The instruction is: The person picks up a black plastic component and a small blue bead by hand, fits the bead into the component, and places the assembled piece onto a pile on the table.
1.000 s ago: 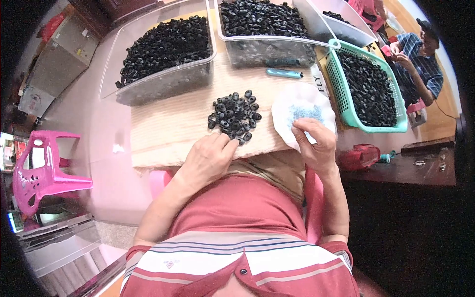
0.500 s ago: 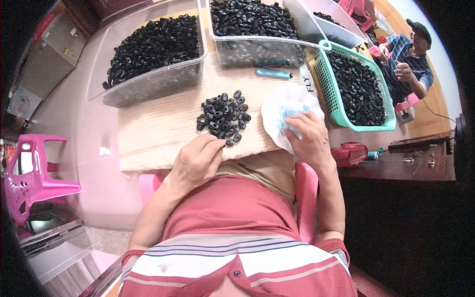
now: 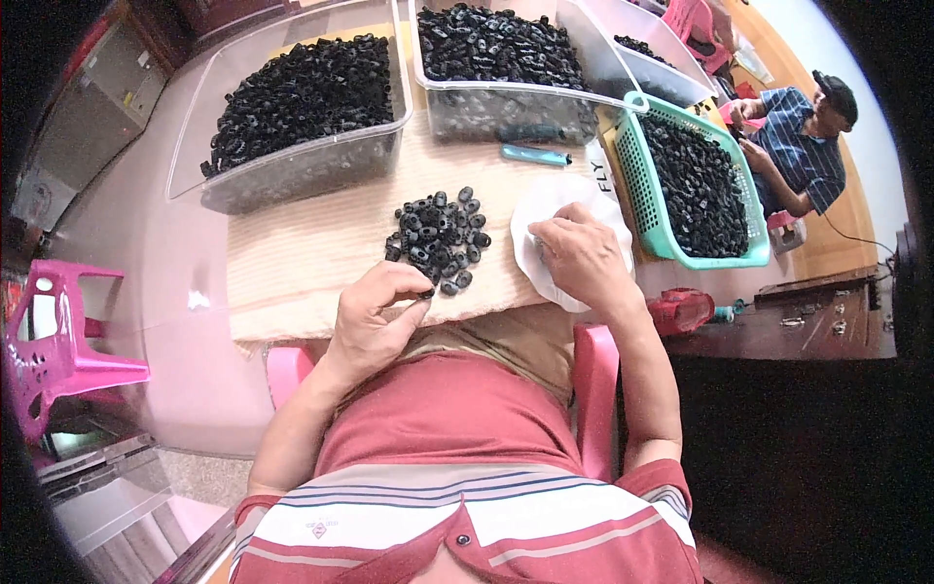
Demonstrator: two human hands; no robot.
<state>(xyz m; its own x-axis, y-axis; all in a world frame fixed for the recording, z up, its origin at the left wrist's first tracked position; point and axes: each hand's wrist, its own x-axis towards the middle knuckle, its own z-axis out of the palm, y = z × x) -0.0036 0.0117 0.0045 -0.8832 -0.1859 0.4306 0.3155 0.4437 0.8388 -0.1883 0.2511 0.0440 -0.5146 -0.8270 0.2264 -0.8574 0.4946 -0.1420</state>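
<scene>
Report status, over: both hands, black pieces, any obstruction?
Left hand pinching one black piece. Right hand over white plate, hiding part of it. Black pile just beyond left hand. No obstruction seen.

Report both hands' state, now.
Left hand: closed, pinching a small black piece.
Right hand: curled over the white plate; whether it holds anything cannot be told.

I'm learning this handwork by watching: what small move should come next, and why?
Probably bring the right hand from the white plate toward the left hand: the left pinches a black piece near the pile of black pieces, while the right is over the plate. Whether the right holds anything can't be made out.
</scene>
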